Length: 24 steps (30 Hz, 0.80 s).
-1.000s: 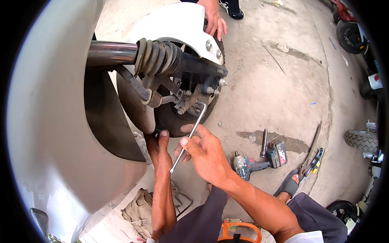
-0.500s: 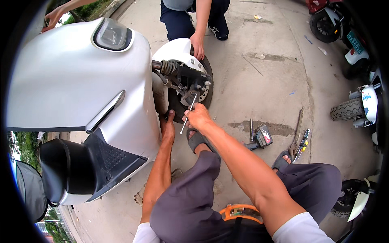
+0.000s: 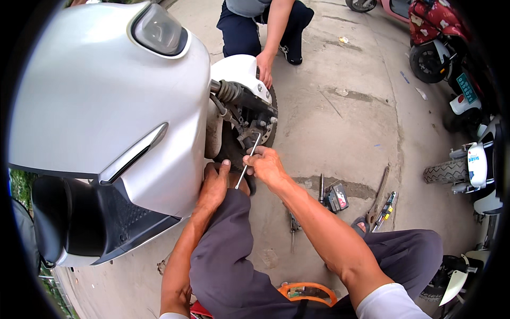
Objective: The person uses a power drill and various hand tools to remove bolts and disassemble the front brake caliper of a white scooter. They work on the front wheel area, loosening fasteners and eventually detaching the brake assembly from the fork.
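The right hand's (image 3: 267, 166) fingers are closed round a thin metal wrench (image 3: 255, 144), its bent end at the brake (image 3: 248, 140) of the front wheel (image 3: 230, 142), at eleven o'clock. The left hand (image 3: 215, 184), at eight o'clock from the right, is near the wheel; I cannot tell what its fingers hold. A co-worker's hand (image 3: 264, 69) touches the wheel at twelve o'clock.

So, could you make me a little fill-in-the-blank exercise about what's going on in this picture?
1. The bent metal tool is held in the person's ____ hand.
2. The large white scooter fills the picture's ____ side.
3. The curved rim between the person's legs is coloured ____.
4. The patterned cloth at the upper right is mostly ____.

Missing words: right; left; orange; red.
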{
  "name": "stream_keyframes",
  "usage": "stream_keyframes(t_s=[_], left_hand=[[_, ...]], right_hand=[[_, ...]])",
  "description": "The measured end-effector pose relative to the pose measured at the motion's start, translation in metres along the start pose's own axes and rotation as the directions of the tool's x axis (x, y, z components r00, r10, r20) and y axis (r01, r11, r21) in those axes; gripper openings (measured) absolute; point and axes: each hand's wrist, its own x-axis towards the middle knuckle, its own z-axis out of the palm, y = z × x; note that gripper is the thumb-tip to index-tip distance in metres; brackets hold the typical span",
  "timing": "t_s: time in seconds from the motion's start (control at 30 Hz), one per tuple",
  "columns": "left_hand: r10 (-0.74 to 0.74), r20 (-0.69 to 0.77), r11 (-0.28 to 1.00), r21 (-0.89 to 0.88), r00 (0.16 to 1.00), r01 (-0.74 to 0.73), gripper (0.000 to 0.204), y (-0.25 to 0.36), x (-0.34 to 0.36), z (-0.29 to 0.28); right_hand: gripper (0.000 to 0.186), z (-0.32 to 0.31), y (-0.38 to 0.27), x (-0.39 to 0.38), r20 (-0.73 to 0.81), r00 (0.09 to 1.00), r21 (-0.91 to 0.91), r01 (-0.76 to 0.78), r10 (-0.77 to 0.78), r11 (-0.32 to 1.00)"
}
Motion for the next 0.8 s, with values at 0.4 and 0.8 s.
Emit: stream_keyframes(t_s=[0.4, 0.8], left_hand=[[0.191, 0.200, 0.947, 0.218, 0.961, -0.234, 0.032, 0.005, 0.045, 0.032], [0.575, -0.008, 0.201, 0.971, 0.818, -0.132, 0.029, 0.100, 0.028, 0.111]], right_hand=[[0.024, -0.123, 0.076, 0.052, 0.225, 0.866, -0.491, 0.496, -0.446, 0.716], [0.066, -0.456, 0.227, -0.109, -0.577, 0.816, -0.747, -0.542, 0.029, 0.385]])
